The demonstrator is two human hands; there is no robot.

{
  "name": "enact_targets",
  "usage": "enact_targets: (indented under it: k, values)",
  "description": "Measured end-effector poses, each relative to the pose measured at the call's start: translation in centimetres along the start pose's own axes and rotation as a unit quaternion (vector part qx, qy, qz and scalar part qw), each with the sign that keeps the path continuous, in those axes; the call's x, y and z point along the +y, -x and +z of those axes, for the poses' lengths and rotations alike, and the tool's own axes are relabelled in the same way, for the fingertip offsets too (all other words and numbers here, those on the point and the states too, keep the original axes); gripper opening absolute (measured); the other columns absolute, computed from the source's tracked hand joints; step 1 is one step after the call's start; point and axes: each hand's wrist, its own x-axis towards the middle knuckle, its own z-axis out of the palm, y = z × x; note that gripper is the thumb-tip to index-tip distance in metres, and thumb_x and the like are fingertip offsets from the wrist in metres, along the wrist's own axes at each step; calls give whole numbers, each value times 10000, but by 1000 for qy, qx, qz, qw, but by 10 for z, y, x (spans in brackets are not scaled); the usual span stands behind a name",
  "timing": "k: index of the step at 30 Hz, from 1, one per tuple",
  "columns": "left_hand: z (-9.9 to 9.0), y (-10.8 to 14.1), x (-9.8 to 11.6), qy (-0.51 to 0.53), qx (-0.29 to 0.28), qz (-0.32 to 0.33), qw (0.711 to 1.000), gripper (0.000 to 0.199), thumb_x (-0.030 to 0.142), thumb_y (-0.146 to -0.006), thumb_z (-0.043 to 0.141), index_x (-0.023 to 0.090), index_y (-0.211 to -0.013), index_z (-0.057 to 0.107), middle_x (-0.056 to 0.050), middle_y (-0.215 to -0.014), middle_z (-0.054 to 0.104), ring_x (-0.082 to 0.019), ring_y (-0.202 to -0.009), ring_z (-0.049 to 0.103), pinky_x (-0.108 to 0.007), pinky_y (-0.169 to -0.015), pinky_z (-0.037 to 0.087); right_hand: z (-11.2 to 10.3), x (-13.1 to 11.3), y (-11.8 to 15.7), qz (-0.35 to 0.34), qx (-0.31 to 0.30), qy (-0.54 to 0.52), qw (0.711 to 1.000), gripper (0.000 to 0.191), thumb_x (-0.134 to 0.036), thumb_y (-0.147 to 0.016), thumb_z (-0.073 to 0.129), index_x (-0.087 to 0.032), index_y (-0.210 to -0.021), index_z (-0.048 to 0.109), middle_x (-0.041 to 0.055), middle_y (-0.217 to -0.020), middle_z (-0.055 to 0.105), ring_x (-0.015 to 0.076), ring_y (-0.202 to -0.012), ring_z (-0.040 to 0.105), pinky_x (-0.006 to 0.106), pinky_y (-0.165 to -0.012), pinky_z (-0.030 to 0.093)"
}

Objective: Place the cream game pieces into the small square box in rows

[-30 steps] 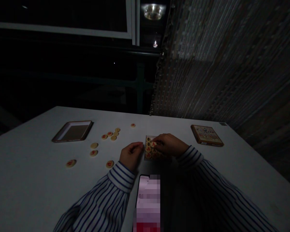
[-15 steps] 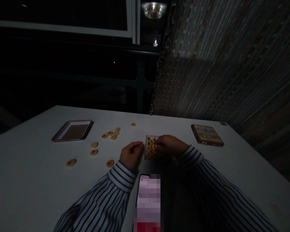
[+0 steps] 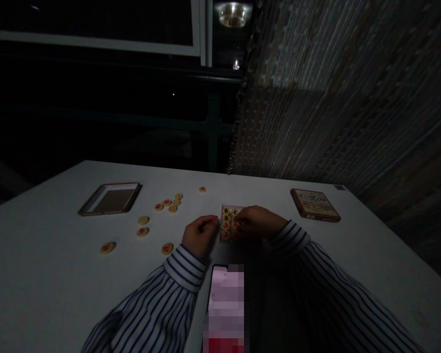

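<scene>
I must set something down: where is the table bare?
The table is bare between the closed box and right sleeve, and at near left, outside the left sleeve, nearer than the loose discs. Crowded: around the disc tray, left hand, right hand and phone, and leftward to the open box.

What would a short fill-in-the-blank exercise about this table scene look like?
1. The ____ hand is over the small tray.
2. The characters on the loose face-up pieces are coloured ____.
3. The white sleeves are patterned with blue ____.
4. In the picture, the open shallow box lies toward the ____ side of the table.

Missing words: right; red; stripes; left.
</scene>
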Motion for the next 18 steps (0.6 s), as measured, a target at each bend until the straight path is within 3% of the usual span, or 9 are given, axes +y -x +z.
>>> enact_targets:
  k: [6, 12, 18]
  values:
    - [0, 0, 0, -2, 2, -5, 1000, 277, 324, -579, 599, 116, -758, 636, -57, -700, 658, -160, -679, 588, -279, -652, 466, 0, 1, 0, -13, -7, -16, 1000, 225, -289, -743, 428, -193, -834, 610, 37, -809, 618, 130, -705, 527, 216, -593, 307]
    - [0, 1, 2, 2, 7, -10, 1000, 277, 329, -580, 596, 116, -753, 635, -54, -698, 657, -162, -680, 591, -279, -657, 465, 0, 1, 0, 1, -18, -44, 999, 258, -267, -730, 451, -204, -928, 603, 41, -884, 619, 137, -776, 532, 208, -639, 320]
    - [0, 1, 3, -12, -3, 2, 1000, 254, 323, -579, 592, 126, -735, 637, -46, -679, 657, -164, -676, 591, -286, -658, 467, 0, 1, -1, -22, -10, -31, 999, 237, -263, -741, 430, -202, -866, 622, 29, -801, 629, 126, -688, 533, 210, -582, 311]
